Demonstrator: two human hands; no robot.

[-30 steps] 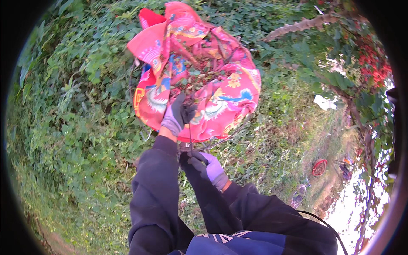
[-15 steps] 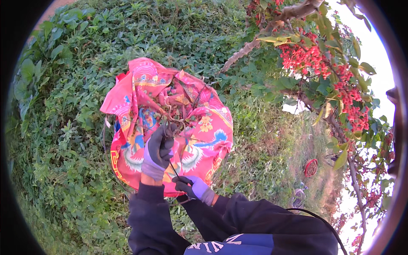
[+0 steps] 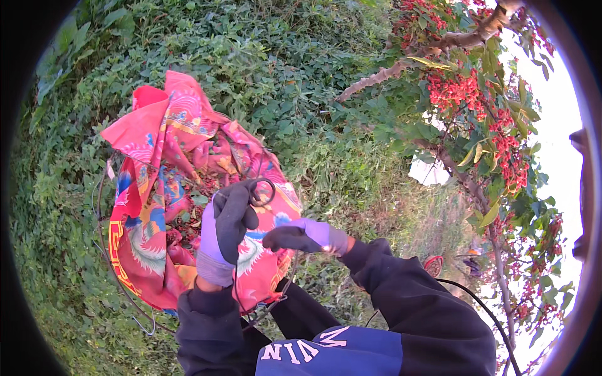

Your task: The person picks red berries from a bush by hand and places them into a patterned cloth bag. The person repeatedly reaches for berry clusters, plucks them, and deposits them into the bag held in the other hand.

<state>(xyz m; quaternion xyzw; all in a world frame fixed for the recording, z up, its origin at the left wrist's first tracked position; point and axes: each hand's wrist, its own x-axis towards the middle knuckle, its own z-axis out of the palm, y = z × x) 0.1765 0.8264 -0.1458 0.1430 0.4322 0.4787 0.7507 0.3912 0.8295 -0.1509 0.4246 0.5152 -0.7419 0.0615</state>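
Note:
A basket lined with a pink flowered cloth (image 3: 145, 207) is in front of me, and small red berries (image 3: 207, 182) lie among its folds. Over it, my left hand (image 3: 227, 225), in a purple and dark grey glove, is closed on a dark rod with a curled end (image 3: 264, 193). Part of the rod runs down below the hand. At the basket's right rim is my right hand (image 3: 307, 237), gloved the same way, its fingers pressed together and pointing left. Whether they hold anything small is hidden.
On the right, a tree branch (image 3: 464, 39) carries clusters of red berries (image 3: 454, 91). Green weeds (image 3: 282, 94) cover the ground. A red basket (image 3: 433, 266) stands farther off at the right. A metal hook (image 3: 149, 324) hangs at the lined basket's lower left.
The lined basket now appears farther left and turned. My left hand has lifted the curled rod out of the cloth's middle. My right hand has moved up and right, apart from the rod.

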